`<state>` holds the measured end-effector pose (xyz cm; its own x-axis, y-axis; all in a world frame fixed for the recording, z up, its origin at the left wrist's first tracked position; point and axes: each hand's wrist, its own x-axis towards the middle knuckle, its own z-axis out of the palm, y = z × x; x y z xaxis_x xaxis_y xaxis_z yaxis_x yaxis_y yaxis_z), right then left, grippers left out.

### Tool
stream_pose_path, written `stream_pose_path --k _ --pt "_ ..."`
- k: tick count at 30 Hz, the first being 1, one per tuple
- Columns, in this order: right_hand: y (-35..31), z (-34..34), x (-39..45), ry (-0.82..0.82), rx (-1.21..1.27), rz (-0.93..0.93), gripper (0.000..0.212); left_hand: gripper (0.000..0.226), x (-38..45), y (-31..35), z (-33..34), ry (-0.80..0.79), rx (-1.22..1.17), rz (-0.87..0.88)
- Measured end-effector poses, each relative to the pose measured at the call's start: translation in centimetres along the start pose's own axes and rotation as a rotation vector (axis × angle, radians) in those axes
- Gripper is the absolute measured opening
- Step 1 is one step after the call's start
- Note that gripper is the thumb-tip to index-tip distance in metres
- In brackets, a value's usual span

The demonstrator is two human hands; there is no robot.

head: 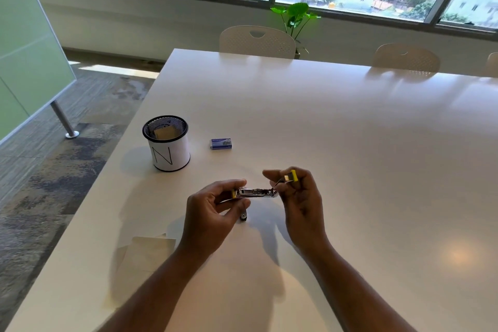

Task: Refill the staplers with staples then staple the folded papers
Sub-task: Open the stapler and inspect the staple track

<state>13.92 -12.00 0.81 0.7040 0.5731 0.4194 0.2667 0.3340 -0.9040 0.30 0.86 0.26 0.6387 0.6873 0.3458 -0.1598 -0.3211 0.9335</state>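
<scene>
**Stapler opened above white table**

Stapler of silver metal with yellow ends (256,193) hangs level in mid-air over the glossy white table (350,143), held between two hands. The left hand (213,213) pinches its left end; the right hand (299,197) grips the raised yellow-tipped part at its right end. Nearest the person, folded pale papers (147,253) lie flat left of the forearms. Beyond the hands, a small blue staple box (221,143) rests near a black mesh cup with a white wrap marked "N" (167,143). Farther off, white perforated chairs (257,42) line the table's far edge.
</scene>
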Motion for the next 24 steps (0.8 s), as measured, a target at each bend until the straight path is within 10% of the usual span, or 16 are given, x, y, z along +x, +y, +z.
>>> stream_pose_path --k 13,24 --pt "-0.8 -0.5 1.0 0.255 0.447 0.329 0.030 0.025 0.5 -0.6 -0.3 0.060 0.042 -0.036" --pt "0.5 -0.7 0.5 0.319 -0.303 0.125 0.014 0.030 0.5 -0.3 -0.1 0.047 -0.054 -0.030"
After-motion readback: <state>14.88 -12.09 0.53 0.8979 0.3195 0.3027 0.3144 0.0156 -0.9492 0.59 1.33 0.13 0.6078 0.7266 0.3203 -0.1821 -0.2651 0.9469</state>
